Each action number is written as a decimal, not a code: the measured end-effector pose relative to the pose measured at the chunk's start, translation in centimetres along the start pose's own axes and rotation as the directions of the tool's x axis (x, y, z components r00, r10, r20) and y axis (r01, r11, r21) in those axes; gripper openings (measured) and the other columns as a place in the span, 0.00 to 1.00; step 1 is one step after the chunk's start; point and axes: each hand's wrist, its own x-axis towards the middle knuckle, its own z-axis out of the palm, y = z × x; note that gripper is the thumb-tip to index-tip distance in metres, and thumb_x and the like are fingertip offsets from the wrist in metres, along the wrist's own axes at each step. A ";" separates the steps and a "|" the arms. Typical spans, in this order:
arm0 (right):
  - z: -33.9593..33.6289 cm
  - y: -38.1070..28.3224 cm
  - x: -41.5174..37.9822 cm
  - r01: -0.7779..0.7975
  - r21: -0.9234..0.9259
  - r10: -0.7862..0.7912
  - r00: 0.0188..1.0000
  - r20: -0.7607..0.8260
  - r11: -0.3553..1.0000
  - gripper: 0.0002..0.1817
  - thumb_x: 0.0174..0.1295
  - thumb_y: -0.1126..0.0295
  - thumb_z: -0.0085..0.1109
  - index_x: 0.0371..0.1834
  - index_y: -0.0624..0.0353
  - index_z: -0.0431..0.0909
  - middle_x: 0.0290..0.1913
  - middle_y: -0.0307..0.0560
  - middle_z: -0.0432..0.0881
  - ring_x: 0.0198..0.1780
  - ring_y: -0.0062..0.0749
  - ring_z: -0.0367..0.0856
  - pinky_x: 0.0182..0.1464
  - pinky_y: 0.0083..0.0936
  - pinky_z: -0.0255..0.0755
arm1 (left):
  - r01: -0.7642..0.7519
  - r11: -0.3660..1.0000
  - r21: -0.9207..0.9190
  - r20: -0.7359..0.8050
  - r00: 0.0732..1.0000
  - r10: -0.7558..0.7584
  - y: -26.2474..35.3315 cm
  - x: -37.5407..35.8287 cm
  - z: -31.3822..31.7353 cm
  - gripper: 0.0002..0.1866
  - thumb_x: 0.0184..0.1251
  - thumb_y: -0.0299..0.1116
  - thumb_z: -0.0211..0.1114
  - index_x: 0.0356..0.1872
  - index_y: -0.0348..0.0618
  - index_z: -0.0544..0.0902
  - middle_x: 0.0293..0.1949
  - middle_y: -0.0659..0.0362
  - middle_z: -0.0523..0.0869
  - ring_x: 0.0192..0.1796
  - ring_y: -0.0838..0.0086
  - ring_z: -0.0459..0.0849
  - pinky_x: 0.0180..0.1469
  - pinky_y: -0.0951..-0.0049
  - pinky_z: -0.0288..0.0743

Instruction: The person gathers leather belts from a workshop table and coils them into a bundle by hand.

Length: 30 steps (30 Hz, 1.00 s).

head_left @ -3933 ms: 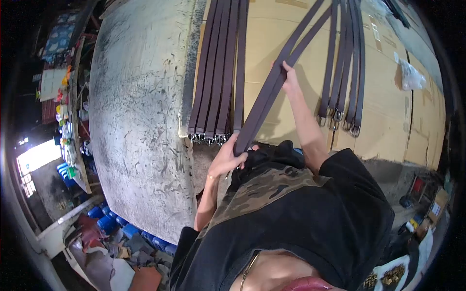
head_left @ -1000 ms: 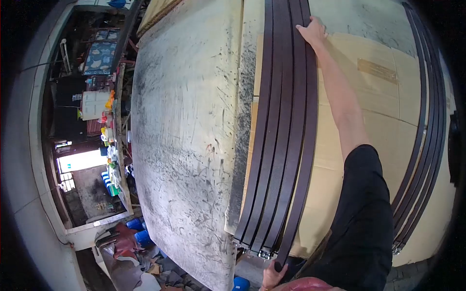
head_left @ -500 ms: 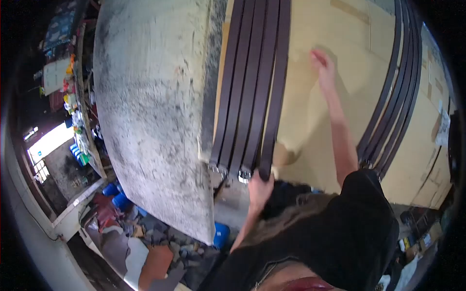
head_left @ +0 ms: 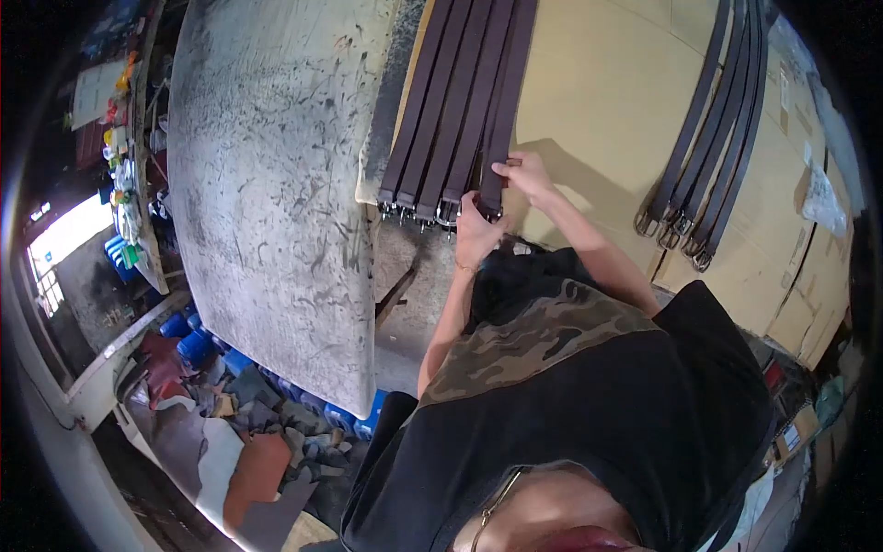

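Note:
Several dark brown belts lie side by side in a row, their metal buckles hanging at the near edge of the cardboard. My left hand is closed at the buckle end of the rightmost belt, its fingertips between that belt and its neighbour; the exact grip is partly hidden. My right hand pinches the same belt's right edge with thumb and fingers, slightly above the buckle. On the right lies a second bundle of dark belts, with its buckles toward me.
The belts rest on cardboard covering the work surface. To the left is a stained pale board. Leather scraps and blue containers lie on the floor at lower left. A clear plastic bag sits at far right.
My right hand has come down and left from over the cardboard to the rightmost belt. My left hand stays at its buckle end. The view has shifted, showing more of the buckles.

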 end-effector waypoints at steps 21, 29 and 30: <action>0.5 3.7 -0.3 -0.024 -0.319 -0.007 0.995 -0.095 0.948 0.19 0.60 0.72 0.66 0.50 0.71 0.74 0.41 0.51 0.83 0.40 0.36 0.85 0.39 0.32 0.83 | 0.243 0.139 -0.960 0.190 0.931 -0.311 -12.3 -4.6 6.0 0.16 0.65 0.25 0.63 0.49 0.34 0.69 0.38 0.51 0.82 0.35 0.69 0.82 0.33 0.70 0.77; 2.0 3.2 -1.8 0.048 -0.308 -0.115 0.972 -0.204 0.950 0.21 0.60 0.68 0.68 0.46 0.76 0.74 0.39 0.55 0.83 0.34 0.35 0.85 0.34 0.28 0.84 | 0.136 0.275 -0.952 0.020 0.922 -0.387 -12.5 -4.8 5.9 0.20 0.63 0.26 0.66 0.54 0.31 0.71 0.39 0.54 0.82 0.38 0.73 0.82 0.37 0.75 0.77; 2.1 3.4 -1.8 0.057 -0.367 -0.142 0.968 -0.208 0.928 0.21 0.60 0.66 0.67 0.45 0.76 0.75 0.36 0.53 0.83 0.33 0.35 0.85 0.33 0.27 0.83 | 0.131 0.314 -0.940 -0.007 0.916 -0.401 -11.9 -5.0 5.4 0.22 0.62 0.27 0.67 0.54 0.31 0.71 0.39 0.56 0.82 0.37 0.75 0.81 0.37 0.79 0.76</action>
